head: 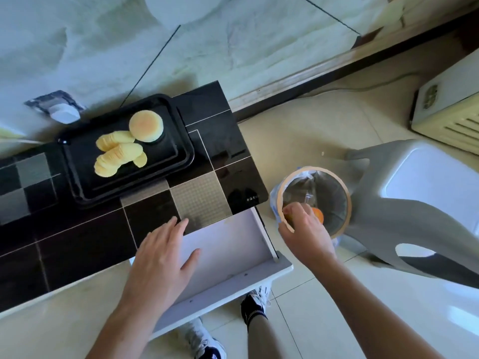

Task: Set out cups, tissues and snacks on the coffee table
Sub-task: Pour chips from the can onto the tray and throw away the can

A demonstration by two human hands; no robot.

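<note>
From the head camera, looking down, the black tiled coffee table [85,237] fills the left half of the view, with a black tray [166,161] standing on its far part. On the tray lie the snacks — a fan of pale yellow round crackers [118,154] in overlapping rows and, touching their far end, a thicker round cake [146,126] with a pinkish top. Beyond the tray, on a pale cloth-covered surface, sits a dark wet-wipe pack [55,103] with a white lid. A white drawer [228,255] stands pulled out from the table's near right corner. The left hand [162,257] hovers flat over the table edge and the drawer's left side, fingers straight and spread, holding nothing; whether it touches the surface cannot be told. To the right of the table, on the tiled floor, stands a round waste bin [315,200] with a tan rim and a plastic liner. The right hand [304,229] reaches over its near rim, fingers curled down around something orange [318,215] — what it is cannot be made out. Just right of the bin is a grey plastic stool [414,193]; a white slatted appliance [448,112] sits further back.
</note>
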